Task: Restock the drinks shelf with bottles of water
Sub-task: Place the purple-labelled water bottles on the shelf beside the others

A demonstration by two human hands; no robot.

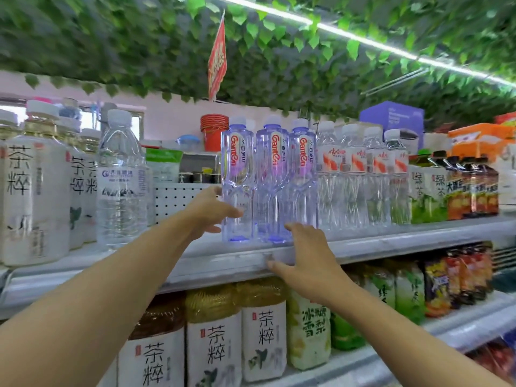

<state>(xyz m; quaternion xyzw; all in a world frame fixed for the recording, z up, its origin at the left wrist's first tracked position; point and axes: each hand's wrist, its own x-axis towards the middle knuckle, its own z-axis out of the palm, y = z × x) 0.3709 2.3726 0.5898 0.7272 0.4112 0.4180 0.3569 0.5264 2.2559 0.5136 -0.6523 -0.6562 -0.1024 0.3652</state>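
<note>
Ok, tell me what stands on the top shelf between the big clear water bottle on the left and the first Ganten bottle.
No bottles: a gap of bare shelf, entered by the left hand. Head view.

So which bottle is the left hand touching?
Look at the top shelf, where three purple-tinted bottles with red Ganten lettering stand together. The left hand touches the leftmost purple bottle. Only that one has an empty gap on its left.

Green leaf garlands cover the ceiling; a bright light strip crosses it; a pale pink wall stands behind.
</note>
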